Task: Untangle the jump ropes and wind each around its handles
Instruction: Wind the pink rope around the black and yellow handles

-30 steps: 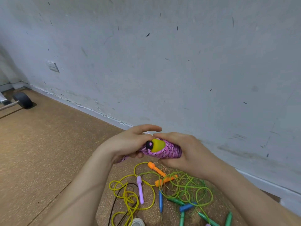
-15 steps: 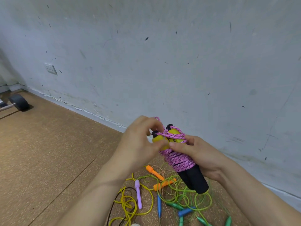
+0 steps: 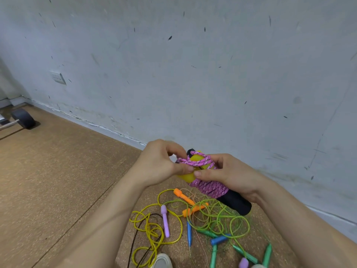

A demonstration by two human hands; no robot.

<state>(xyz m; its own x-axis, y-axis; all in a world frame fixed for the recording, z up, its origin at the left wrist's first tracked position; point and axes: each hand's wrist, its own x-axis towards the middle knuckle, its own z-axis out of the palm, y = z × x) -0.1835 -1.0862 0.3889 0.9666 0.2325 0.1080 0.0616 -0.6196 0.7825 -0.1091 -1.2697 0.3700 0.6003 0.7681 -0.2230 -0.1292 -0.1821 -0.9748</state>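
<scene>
Pink rope (image 3: 209,187): wound on its handles (image 3: 236,205), held above the floor tangle (image 3: 204,215) | change: bundle tipped up from end-on, last loops now cross the handle tops | left hand (image 3: 160,165) grip pinches a loop; right hand (image 3: 231,176) clasps the coil | judged: tuck-off stage, other ropes pending.

Left hand (image 3: 160,163) and right hand (image 3: 229,175) are both bare, and the forearms are uncovered right down to the bottom edge of view. Nails are short and plain; there's the right thumbnail (image 3: 197,173), neatly trimmed. Down low is a pale off-white shoe toe (image 3: 162,261), rounded, and a sliver of a second pale toe (image 3: 257,266).
</scene>
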